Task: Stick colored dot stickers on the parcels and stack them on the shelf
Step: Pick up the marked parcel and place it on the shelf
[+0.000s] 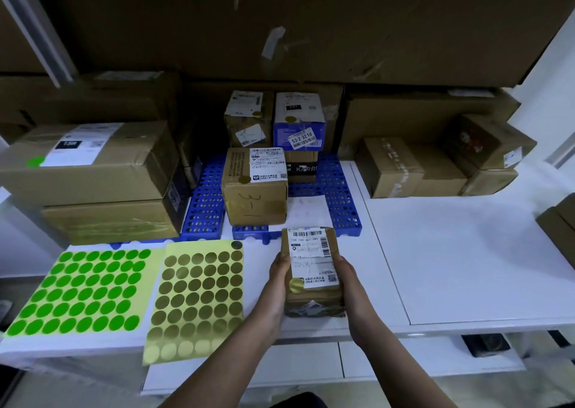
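Note:
I hold a small brown parcel between both hands, just above the white table. It has a white shipping label and a gold dot sticker at its near left corner. My left hand grips its left side and my right hand grips its right side. A gold sticker sheet lies to the left, and a green sticker sheet further left. Beyond the parcel, stickered parcels are stacked on a blue perforated pallet.
Two big cartons are stacked at the left, the top one with a green dot. More brown boxes stand at the back right, and another box at the right edge. The white table reaches right.

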`<control>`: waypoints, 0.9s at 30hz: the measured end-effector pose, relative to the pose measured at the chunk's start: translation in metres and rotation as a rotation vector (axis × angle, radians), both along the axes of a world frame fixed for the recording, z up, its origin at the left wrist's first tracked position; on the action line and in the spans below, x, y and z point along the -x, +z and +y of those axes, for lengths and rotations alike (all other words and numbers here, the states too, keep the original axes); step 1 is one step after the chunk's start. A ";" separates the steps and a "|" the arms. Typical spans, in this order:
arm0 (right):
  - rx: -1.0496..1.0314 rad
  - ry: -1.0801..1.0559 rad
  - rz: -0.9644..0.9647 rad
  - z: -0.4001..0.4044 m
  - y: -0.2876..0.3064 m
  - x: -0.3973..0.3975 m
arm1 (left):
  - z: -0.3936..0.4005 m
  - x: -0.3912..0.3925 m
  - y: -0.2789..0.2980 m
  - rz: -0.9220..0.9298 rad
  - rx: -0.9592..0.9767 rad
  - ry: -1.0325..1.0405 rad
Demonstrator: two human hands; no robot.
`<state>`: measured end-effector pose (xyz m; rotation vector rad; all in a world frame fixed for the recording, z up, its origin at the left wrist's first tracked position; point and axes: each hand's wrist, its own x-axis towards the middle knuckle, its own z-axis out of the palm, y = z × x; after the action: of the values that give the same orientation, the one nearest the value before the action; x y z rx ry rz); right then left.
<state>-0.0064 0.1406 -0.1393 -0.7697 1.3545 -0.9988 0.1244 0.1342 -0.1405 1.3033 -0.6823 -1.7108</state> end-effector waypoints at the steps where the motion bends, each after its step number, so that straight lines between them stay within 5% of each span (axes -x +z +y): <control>1: 0.002 -0.001 -0.023 0.001 0.000 0.001 | 0.002 0.001 0.000 0.025 -0.002 0.009; 12: 0.084 -0.112 -0.153 -0.014 0.027 0.034 | -0.019 0.016 0.036 0.065 0.157 -0.075; 20: 0.015 -0.174 -0.139 -0.065 0.055 0.073 | -0.053 0.039 0.062 -0.080 0.152 -0.335; 27: 0.069 -0.079 -0.115 -0.091 0.074 0.086 | -0.089 0.055 0.086 0.005 0.050 -0.204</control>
<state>-0.0921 0.0499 -0.0649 -0.7038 1.2644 -1.1404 0.0692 0.0449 -0.0544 1.2288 -0.8755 -1.8460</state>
